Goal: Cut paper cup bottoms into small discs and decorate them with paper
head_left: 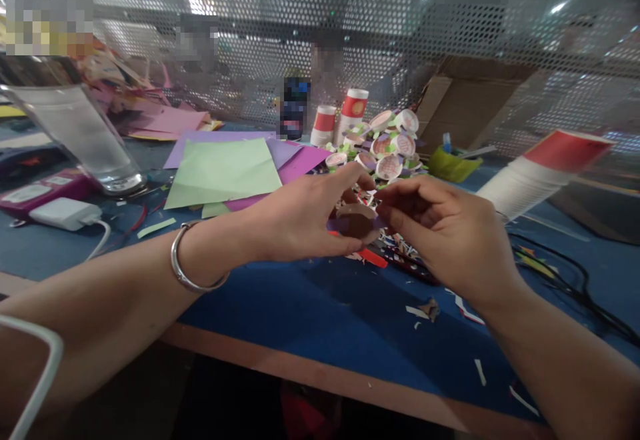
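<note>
Above the blue table, my left hand (295, 217) curls its thumb and fingers around a cut-off paper cup bottom (359, 225), a shallow round piece with purple paper on its sides. My right hand (455, 233) has its thumb and fingertips pinched together at the right side of the same piece, by a purple bit. Just behind my hands rises a pile of similar cup bottoms (389, 167) with green and purple paper tabs. Paper scraps and a red-orange strip (373, 257) lie beneath my fingers, partly hidden by them.
Green paper sheets (225, 170) lie over purple ones at centre left. A glass of water (95, 140) and a white charger (65, 213) are at left. Stacked red-and-white cups (543, 170) lean at right near black cables (575, 280). Behind stand cardboard (460, 107) and a perforated screen.
</note>
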The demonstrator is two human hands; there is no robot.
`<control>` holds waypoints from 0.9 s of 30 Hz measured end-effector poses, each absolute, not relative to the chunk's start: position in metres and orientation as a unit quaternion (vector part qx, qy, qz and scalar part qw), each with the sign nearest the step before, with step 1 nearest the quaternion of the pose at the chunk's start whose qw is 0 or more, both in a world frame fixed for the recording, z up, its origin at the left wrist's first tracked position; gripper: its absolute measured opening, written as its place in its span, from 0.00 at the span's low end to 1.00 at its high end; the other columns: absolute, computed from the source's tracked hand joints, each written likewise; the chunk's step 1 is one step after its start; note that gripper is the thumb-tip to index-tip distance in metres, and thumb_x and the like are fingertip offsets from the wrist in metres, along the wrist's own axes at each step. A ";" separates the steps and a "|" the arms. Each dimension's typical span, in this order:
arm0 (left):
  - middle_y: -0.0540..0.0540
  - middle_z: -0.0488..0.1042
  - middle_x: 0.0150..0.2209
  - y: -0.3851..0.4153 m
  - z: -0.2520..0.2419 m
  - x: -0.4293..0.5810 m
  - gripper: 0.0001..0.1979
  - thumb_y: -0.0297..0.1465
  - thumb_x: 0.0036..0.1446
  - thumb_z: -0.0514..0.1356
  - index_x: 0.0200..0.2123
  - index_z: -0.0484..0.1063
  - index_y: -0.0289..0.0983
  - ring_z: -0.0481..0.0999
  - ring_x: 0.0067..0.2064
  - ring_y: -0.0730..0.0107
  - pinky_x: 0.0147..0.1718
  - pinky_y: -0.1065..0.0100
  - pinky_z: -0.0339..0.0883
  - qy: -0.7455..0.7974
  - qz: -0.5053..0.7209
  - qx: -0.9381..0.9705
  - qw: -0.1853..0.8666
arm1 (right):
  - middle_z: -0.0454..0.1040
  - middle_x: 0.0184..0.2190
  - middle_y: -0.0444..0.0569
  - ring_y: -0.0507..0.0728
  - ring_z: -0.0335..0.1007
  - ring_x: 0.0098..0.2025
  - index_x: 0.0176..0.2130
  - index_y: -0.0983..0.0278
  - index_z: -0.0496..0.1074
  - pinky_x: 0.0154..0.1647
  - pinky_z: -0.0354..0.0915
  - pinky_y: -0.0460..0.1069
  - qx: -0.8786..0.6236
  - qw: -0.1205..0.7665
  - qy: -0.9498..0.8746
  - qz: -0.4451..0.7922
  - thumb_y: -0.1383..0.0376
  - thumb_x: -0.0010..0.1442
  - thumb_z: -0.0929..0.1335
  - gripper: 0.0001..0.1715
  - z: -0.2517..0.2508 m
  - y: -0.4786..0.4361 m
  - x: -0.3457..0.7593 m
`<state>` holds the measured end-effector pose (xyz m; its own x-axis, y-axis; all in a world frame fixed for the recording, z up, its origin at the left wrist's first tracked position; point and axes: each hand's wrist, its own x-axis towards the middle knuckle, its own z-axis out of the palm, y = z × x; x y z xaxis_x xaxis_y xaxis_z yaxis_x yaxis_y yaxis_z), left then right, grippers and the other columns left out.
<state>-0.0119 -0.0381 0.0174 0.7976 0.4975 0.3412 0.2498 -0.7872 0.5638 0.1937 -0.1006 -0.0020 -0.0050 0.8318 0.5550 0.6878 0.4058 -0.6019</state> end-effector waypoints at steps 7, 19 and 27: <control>0.44 0.81 0.41 -0.041 0.016 -0.009 0.28 0.35 0.57 0.62 0.60 0.63 0.36 0.78 0.34 0.70 0.32 0.68 0.67 0.210 0.229 0.919 0.241 | 0.79 0.33 0.45 0.53 0.75 0.30 0.40 0.62 0.76 0.30 0.69 0.48 -0.528 0.461 -0.711 0.064 0.71 0.59 0.71 0.07 -0.001 -0.102 0.191; 0.45 0.80 0.43 -0.034 0.013 -0.013 0.26 0.36 0.54 0.65 0.55 0.65 0.37 0.78 0.38 0.65 0.32 0.68 0.65 0.232 0.169 0.934 0.211 | 0.79 0.32 0.46 0.54 0.76 0.31 0.39 0.61 0.78 0.29 0.71 0.49 -0.543 0.473 -0.692 0.052 0.68 0.62 0.72 0.03 0.001 -0.107 0.189; 0.48 0.79 0.43 -0.034 0.016 -0.017 0.19 0.35 0.51 0.68 0.46 0.69 0.40 0.78 0.40 0.64 0.33 0.68 0.64 0.235 0.110 0.942 0.215 | 0.79 0.32 0.46 0.53 0.75 0.30 0.38 0.60 0.78 0.30 0.72 0.49 -0.544 0.466 -0.696 0.046 0.66 0.62 0.72 0.02 -0.001 -0.104 0.191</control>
